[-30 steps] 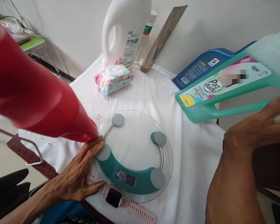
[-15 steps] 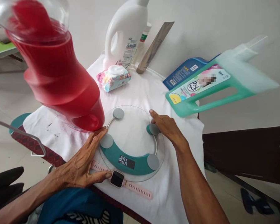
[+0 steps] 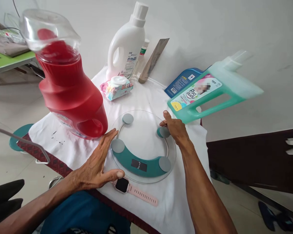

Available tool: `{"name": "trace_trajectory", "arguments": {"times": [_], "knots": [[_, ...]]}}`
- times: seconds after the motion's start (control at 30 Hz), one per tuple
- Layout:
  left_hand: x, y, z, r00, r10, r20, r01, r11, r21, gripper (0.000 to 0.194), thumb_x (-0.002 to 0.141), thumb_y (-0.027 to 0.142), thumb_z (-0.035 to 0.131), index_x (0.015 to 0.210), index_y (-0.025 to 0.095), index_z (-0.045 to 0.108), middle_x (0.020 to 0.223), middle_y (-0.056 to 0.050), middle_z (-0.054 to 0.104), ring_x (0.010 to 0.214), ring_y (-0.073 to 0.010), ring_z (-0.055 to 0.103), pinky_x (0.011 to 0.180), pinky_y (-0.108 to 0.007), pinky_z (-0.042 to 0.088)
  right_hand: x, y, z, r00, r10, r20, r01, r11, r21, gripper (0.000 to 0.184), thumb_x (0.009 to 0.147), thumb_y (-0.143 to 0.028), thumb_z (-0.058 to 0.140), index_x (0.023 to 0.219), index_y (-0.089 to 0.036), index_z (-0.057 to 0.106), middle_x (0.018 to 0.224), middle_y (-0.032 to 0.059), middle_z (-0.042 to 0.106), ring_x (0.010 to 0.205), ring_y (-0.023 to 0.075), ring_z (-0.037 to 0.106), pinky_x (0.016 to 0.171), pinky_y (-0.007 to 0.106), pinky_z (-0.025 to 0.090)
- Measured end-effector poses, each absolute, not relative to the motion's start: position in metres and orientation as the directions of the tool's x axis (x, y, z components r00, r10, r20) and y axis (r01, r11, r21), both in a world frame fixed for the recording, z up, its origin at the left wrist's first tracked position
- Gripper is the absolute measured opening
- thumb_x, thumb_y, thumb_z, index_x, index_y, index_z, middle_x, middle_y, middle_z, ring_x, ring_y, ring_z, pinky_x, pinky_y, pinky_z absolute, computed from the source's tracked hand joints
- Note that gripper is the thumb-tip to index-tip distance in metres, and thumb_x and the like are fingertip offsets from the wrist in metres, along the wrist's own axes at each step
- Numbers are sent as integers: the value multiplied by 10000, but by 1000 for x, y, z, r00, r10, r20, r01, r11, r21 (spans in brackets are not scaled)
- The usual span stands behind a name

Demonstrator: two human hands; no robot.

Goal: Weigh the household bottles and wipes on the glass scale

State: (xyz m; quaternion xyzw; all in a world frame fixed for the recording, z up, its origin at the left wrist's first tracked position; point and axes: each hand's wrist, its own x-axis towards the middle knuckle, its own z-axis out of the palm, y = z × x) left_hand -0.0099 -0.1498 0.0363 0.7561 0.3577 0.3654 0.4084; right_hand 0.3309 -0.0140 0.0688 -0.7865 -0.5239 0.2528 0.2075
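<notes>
A round glass bathroom scale [image 3: 143, 133] with a teal band, grey foot discs and a small dark display lies on the white cloth. My left hand [image 3: 97, 170] is open along its left edge, fingers stretched out and thumb apart. At the scale's far right edge, my right hand [image 3: 177, 130] has its fingers curled against the rim and its thumb stuck out; its fingertips are partly hidden. A pink-strapped smartwatch [image 3: 122, 185] lies at the scale's near edge, just below my left thumb, part of its strap hidden by my hand.
Left of the scale towers a red bottle [image 3: 73, 97]. Behind are a wipes pack [image 3: 116, 87], a white detergent bottle [image 3: 127, 45] and a brown tube [image 3: 153, 60]. Blue [image 3: 183, 83] and green [image 3: 205, 94] bottles stand right. A grey cable [image 3: 21, 139] crosses the left side.
The scale has slid slightly right and away from the watch, with both hands moving along. Its display shows different, fewer marks. The view has shifted a little.
</notes>
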Motion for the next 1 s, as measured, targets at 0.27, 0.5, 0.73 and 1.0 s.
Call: {"name": "trace_trajectory", "arguments": {"times": [0.27,0.5,0.73,1.0], "knots": [[-6,-139,28,503,822,268,310,-461,832,1009,1032,702,584,1777,361,-5,1850,-151,126,1698,-434,187,1340,-740,245,331,-17,54,329,923,-202,715,-383,-585,813,913,-907,374,664,-231,751,851,146,784,923,326,704,963,486,530],[-8,-139,26,533,821,207,366,-444,817,1031,1039,649,617,1776,345,-38,1857,-157,89,1710,-418,164,1344,-712,280,339,-5,61,229,960,-162,848,-278,-452,691,947,-833,381,612,-258,571,775,121,713,863,301,675,866,444,507],[-9,-150,8,493,856,155,467,-411,783,1077,1022,693,612,1772,346,-78,1860,-180,28,1703,-465,146,1290,-737,355,264,76,91,85,996,13,860,-67,-506,585,932,-759,542,1050,-199,661,1178,168,730,1112,315,678,997,449,510],[-7,-147,-1,496,850,176,425,-415,805,1162,967,766,630,1765,370,-116,1861,-163,60,1688,-465,194,1268,-723,399,143,144,102,-627,778,34,779,628,0,937,787,-84,753,1636,-259,398,1711,124,433,1596,398,346,1251,579,397]]}}
